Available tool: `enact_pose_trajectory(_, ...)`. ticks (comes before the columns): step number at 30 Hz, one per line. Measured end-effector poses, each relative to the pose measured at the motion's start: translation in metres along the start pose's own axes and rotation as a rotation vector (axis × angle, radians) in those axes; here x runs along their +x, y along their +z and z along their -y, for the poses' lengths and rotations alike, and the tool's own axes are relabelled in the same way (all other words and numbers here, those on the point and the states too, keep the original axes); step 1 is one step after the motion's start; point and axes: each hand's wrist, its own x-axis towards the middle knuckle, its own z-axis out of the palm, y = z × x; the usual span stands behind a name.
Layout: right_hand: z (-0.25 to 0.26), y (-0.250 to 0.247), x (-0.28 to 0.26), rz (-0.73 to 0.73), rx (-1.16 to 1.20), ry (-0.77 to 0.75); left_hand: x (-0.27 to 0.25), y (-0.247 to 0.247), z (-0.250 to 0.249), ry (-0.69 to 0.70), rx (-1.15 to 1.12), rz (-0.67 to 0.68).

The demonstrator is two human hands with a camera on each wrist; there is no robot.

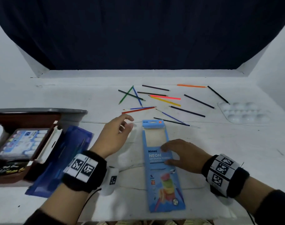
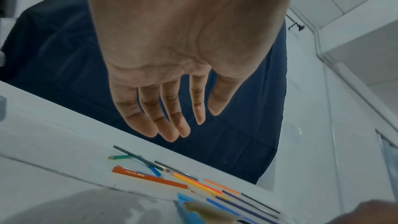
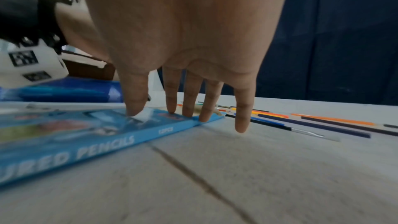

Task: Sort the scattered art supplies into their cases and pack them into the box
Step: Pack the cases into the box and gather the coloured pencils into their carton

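A long blue pencil case (image 1: pixel 163 166) lies flat on the white surface (image 1: pixel 219 151), near the bottom middle of the head picture. Its top flap is open and points up the frame toward the loose pencils. The right hand (image 1: pixel 182 155) rests on the middle of the case from its right side. Its fingers (image 3: pixel 189 98) are straight and press down on the blue card, with the little finger hanging off the edge over the surface. It is not curled round anything. The left hand (image 1: pixel 115 135) is in the air just left of the open top of the case, not touching it. Its fingers (image 2: pixel 150 113) are loose and a little spread, and it holds nothing. Above both hands, in the upper middle of the head picture, many colored pencils (image 1: pixel 154 98) lie scattered. The closest to the left hand is a red pencil (image 1: pixel 138 109), just past its fingertips. A few thin paintbrushes (image 1: pixel 172 117) lie among them, just above the case's flap. At the right edge sits a white paint tray (image 1: pixel 245 113), well apart from both hands. At the left edge sits a brown box (image 1: pixel 33 143) with a pack of paint tubes (image 1: pixel 21 143) inside. A dark blue pouch (image 1: pixel 64 158) leans against the box, just beside the left wrist.
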Motion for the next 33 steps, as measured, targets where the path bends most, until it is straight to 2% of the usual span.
enact_pose_trajectory(3,-0.012,-0.016,0.003,-0.087,0.125,0.038,0.044,0.011,0.012,0.019,0.136,0.006)
enact_pose_trajectory(6,-0.029,-0.037,0.008,-0.257,0.247,0.05,0.09,0.018,0.031,0.012,0.283,0.046)
enact_pose_trajectory(10,-0.072,-0.06,0.027,-0.415,0.143,0.152,0.137,0.024,0.048,-0.035,0.461,0.171)
enact_pose_trajectory(12,-0.096,-0.067,0.038,-0.38,0.049,0.256,0.151,0.028,0.053,-0.035,0.548,0.226)
enact_pose_trajectory(14,-0.115,-0.071,0.048,-0.272,-0.026,0.337,0.162,0.033,0.058,-0.022,0.623,0.244)
enact_pose_trajectory(20,-0.14,-0.075,0.071,-0.096,-0.136,0.413,0.176,0.038,0.064,0.005,0.66,0.249)
enact_pose_trajectory(23,-0.141,-0.081,0.079,-0.052,-0.374,0.418,0.173,0.034,0.058,0.0,0.6,0.272)
enact_pose_trajectory(27,-0.143,-0.087,0.092,-0.075,-0.477,0.418,0.15,0.021,0.039,-0.008,0.403,0.146)
enact_pose_trajectory(30,-0.147,-0.088,0.095,-0.129,-0.386,0.405,0.117,0.015,0.019,-0.026,0.098,0.013)
enact_pose_trajectory(33,-0.153,-0.089,0.094,-0.286,-0.09,0.372,0.08,0.026,-0.001,-0.089,-0.188,0.044)
